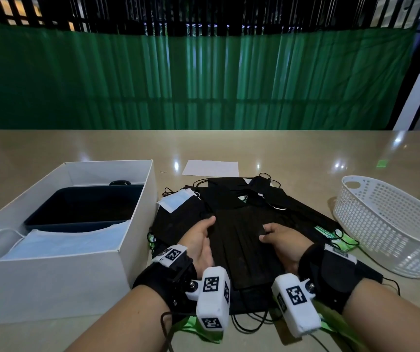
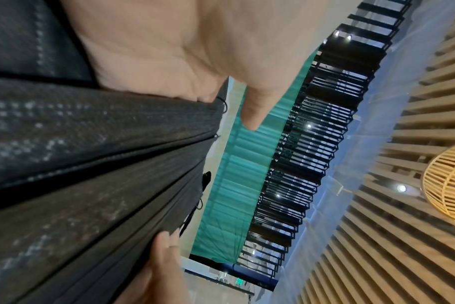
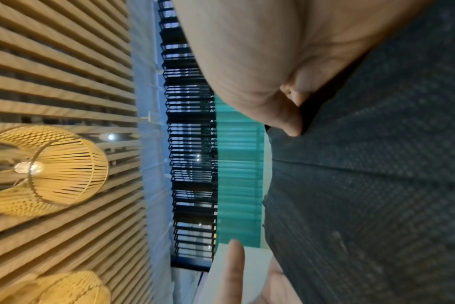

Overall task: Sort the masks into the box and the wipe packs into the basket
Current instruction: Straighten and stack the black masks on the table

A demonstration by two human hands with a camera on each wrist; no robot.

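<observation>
My left hand (image 1: 200,241) grips the left edge of a stack of black masks (image 1: 239,240), thumb lying on top and the fingers tucked under where I cannot see them. My right hand (image 1: 283,241) grips the right edge the same way, thumb on top, fingers curled beneath. In the left wrist view the thumb (image 2: 257,107) stands off the dark pleated fabric (image 2: 96,164) while the palm lies against it; in the right wrist view the thumb tip (image 3: 291,123) presses into the weave (image 3: 377,185).

The stack sits at the middle of a wider pile of black masks (image 1: 229,194) on the table (image 1: 292,153), ear loops trailing off its edges. A pale blue mask (image 1: 177,200) pokes out at the pile's left corner. Green wipe packs (image 1: 330,233) show from under the pile on the right, and more green (image 1: 193,326) shows below my wrists.

To my left stands the white box (image 1: 51,280), just beside the pile; it holds a dark tray (image 1: 84,207) and blue masks (image 1: 59,243) at its near end. To my right is the white basket (image 1: 391,224), near the wipe packs but apart from them. A sheet of paper (image 1: 211,168) lies beyond the pile.
</observation>
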